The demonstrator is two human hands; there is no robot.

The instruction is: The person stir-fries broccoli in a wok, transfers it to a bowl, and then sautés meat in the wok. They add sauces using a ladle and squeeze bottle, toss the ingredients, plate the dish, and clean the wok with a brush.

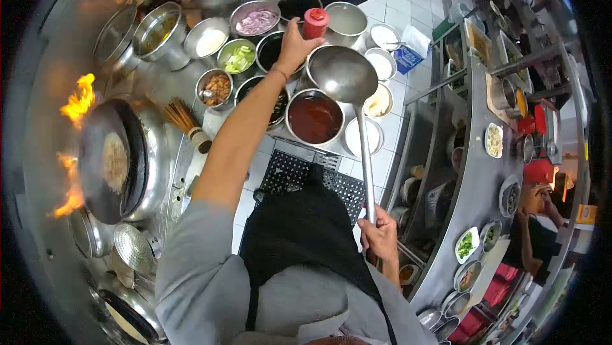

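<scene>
My left hand (295, 50) reaches forward over the cluster of bowls, its fingers and thumb around a red squeeze bottle (315, 24). A steel ladle (344, 76) is in my right hand (380, 235), gripped low on its long handle. The broad bowl of the ladle hangs over the pots, partly covering one of them. Just below it stands a pot of dark red sauce (315, 117). Near my left forearm are a bowl of brown chopped food (217, 88) and a bowl of green chopped vegetables (240, 59).
At left, a wok (105, 160) sits among flames, with a bamboo brush (183, 122) and a strainer (134, 249) nearby. A bowl of sliced onion (256, 21) stands farther forward. On the right runs a steel counter (468, 195) with dishes; other people stand at front and far right.
</scene>
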